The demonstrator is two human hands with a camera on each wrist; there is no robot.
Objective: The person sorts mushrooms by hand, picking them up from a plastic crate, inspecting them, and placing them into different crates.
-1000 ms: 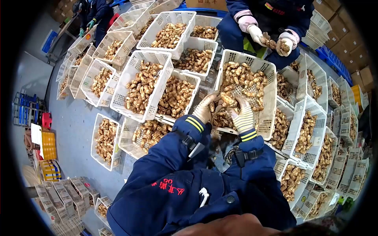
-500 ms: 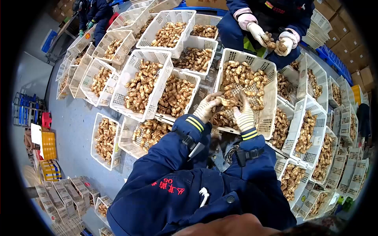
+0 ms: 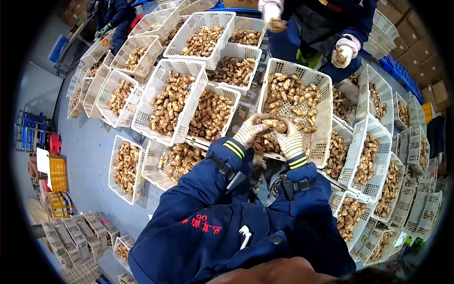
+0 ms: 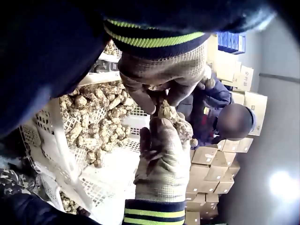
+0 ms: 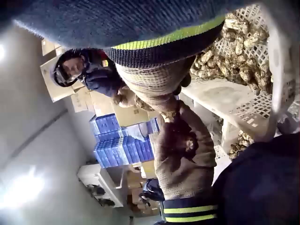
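Both gloved hands hold one thick brown mushroom (image 3: 274, 124) between them, over the near end of a white perforated crate (image 3: 326, 137). My left hand (image 3: 248, 131) grips its left end and my right hand (image 3: 291, 140) pinches the right end. In the left wrist view the mushroom (image 4: 177, 123) shows pale and lumpy, its lower part between the fingers of my right hand (image 4: 161, 164). The right wrist view shows my left hand (image 5: 185, 157) with curled fingers, and much of the mushroom (image 5: 168, 116) is hidden there. More mushrooms (image 3: 288, 92) lie in the crate beneath.
White crates full of mushrooms surround me, with a raised one (image 3: 170, 104) at left and another (image 3: 366, 156) at right. A person opposite (image 3: 326, 28) holds a mushroom in each gloved hand. Stacked cartons (image 3: 416, 52) stand at the back right. Grey-blue floor (image 3: 94, 156) shows at left.
The mushroom between my hands has been turned and now lies level, crosswise between them. The person opposite has moved one hand, with a mushroom, up and to the left.
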